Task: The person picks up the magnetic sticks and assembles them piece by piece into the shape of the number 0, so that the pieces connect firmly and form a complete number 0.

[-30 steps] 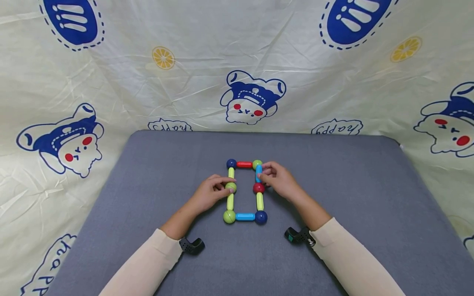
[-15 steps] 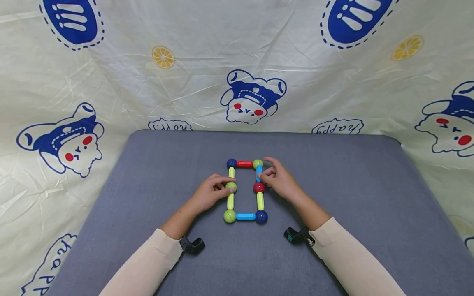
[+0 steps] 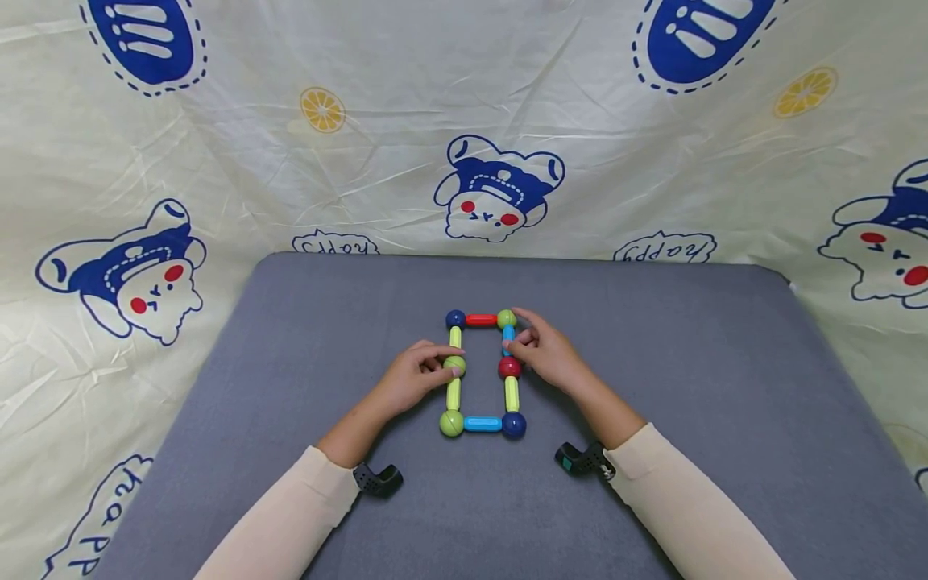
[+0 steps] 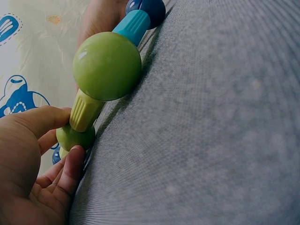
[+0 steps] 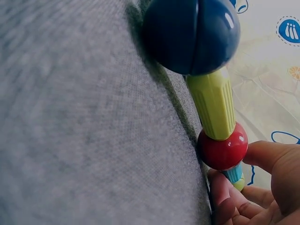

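Observation:
A rectangle of magnetic balls and rods lies on the table in the head view. My left hand [image 3: 413, 377] pinches the green ball [image 3: 454, 366] midway along its left side, finger and thumb on either side of it in the left wrist view. My right hand [image 3: 553, 356] pinches the short blue rod [image 3: 509, 333] between the red ball [image 3: 510, 367] and the far green ball [image 3: 507, 319]. Its index finger reaches to that far ball's edge. A red rod [image 3: 482, 321] and dark blue ball [image 3: 455, 319] form the far side. A blue rod [image 3: 482, 424] forms the near side.
The near corners are a green ball [image 3: 452, 424] and a dark blue ball [image 3: 514, 424]; yellow-green rods [image 3: 511, 394] run up both sides. Grey cloth covers the table [image 3: 652, 338]. A printed white sheet [image 3: 391, 161] hangs behind it. Black bands [image 3: 379, 481] sit on both wrists.
My right index finger has lifted off the blue rod and stretched out to the far green ball. The left hand keeps its place, and the rectangle holds its shape.

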Demonstrator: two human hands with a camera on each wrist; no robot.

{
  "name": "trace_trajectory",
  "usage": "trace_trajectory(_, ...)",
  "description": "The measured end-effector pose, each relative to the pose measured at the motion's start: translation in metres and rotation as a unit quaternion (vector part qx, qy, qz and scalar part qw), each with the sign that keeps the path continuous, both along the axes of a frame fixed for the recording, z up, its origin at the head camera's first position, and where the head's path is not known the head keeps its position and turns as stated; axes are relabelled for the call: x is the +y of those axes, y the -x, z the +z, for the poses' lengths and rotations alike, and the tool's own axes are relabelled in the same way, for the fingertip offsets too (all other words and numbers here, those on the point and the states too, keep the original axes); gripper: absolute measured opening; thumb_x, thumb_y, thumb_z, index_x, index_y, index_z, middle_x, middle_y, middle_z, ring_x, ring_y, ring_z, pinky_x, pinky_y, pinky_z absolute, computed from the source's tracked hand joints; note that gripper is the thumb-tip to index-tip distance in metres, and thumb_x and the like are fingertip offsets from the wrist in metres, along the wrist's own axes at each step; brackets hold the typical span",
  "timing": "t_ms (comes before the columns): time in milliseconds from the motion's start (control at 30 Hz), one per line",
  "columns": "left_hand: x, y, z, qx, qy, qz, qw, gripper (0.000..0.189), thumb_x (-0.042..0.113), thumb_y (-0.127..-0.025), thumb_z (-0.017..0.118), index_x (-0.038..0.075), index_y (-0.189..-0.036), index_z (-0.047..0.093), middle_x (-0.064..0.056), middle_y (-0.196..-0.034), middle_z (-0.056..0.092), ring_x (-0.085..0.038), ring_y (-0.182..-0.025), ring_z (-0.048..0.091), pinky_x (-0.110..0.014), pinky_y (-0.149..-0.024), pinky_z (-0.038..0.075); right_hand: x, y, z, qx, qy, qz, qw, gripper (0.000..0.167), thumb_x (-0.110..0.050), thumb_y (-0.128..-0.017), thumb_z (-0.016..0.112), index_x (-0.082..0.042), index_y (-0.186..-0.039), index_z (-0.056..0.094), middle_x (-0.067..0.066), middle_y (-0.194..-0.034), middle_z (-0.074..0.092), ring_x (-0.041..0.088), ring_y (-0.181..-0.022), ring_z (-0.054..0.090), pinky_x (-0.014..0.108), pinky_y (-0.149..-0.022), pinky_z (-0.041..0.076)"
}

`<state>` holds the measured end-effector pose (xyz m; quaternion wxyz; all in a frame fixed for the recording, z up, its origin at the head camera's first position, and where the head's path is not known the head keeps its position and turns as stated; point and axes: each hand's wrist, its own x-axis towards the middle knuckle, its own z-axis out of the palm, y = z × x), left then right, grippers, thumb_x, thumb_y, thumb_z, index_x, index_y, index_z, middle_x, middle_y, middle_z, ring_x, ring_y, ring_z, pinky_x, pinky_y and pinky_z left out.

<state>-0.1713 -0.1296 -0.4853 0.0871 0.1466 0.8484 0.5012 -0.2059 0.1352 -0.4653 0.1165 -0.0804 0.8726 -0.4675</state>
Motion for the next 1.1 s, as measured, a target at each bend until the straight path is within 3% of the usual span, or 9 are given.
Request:
trace_trajectory(567,-0.0005,0.0020,-0.0047,0.002,0.001,0.004,1.0000,0.031,0.027,-0.094,0.074,0.021,-0.124,0.073,-0.004,-0.101,0.059,-0.013,-0.083,0.054,-0.023,-0.071,0.045,-0.0023,-0.0016,-0.0017,0.011,-0.018,-0.011,0.9997,0.064,-0.024,-0.097,0.066,-0.013,-0.154,0.039,0.013,-0.107,0.064,0.017,-0.079,0.054,0.027,-0.067,0.044)
trace_trajectory(900,0.0012,0.0002,-0.0052,0.006,-0.009,0.025,0.9996,0.031,0.025,-0.095,0.073,0.020,-0.125,0.073,-0.005,-0.104,0.060,-0.012,-0.081,0.054,-0.022,-0.068,0.045,-0.0029,-0.0020,-0.0022,0.010,-0.021,-0.010,0.9997,0.064,-0.023,-0.099,0.063,-0.013,-0.157,0.036,0.015,-0.113,0.064,0.021,-0.086,0.056,0.029,-0.072,0.045)
trace_trajectory(1100,0.0012,-0.0014,-0.0059,-0.011,-0.026,0.041,0.9987,0.033,0.027,-0.095,0.073,0.020,-0.126,0.072,-0.007,-0.111,0.059,-0.012,-0.077,0.057,-0.023,-0.065,0.051,-0.0028,-0.0011,-0.0028,0.006,-0.025,-0.007,0.9996,0.065,-0.024,-0.100,0.061,-0.014,-0.158,0.034,0.016,-0.120,0.062,0.023,-0.089,0.056,0.028,-0.072,0.046)
